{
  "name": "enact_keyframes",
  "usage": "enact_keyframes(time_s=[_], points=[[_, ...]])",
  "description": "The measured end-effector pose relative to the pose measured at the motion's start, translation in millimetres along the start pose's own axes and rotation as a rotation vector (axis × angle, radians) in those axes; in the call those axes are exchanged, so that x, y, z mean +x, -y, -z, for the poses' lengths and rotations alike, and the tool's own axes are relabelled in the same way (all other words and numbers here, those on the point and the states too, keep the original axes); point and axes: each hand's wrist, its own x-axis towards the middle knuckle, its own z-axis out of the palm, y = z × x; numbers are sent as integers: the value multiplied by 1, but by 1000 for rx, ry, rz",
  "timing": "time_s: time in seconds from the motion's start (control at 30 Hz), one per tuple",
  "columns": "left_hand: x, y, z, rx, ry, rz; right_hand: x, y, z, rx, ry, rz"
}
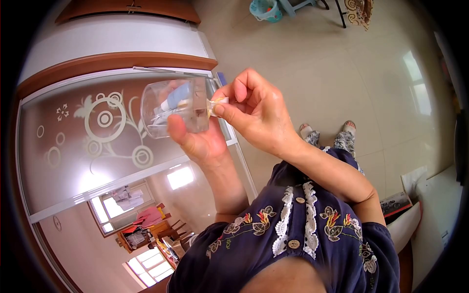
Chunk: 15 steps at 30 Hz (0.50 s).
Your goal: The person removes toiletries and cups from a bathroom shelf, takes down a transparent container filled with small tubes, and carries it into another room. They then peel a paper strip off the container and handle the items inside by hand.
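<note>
A clear container (149,100) with a blue-and-white tube (178,96) and other white items inside lies tilted on its side in the air. My left hand (198,141) is wrapped round it from below and behind, with the thumb on its near side. At the container's right end, my right hand (259,110) pinches a small white piece (218,101) with yellowish edges between thumb and forefinger. That piece touches or nearly touches the container's end; the exact contact is hidden.
Behind the container stands a cabinet with a patterned sliding door (63,132) and a mirror panel (195,195). A turquoise bucket (266,10) is on the tiled floor at the top. A white surface (439,205) is at the right.
</note>
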Motion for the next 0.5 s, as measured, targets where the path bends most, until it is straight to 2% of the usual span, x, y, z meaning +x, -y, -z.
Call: enact_keyframes(time_s=[0.3,0.4,0.5], points=[[1,5,6,74,-14,61,-8,3,6,23,22,-70],[-1,1,2,58,-17,77,-5,1,18,254,112,-156],[-5,2,-7,53,-64,83,-7,-7,21,39,158,-6]])
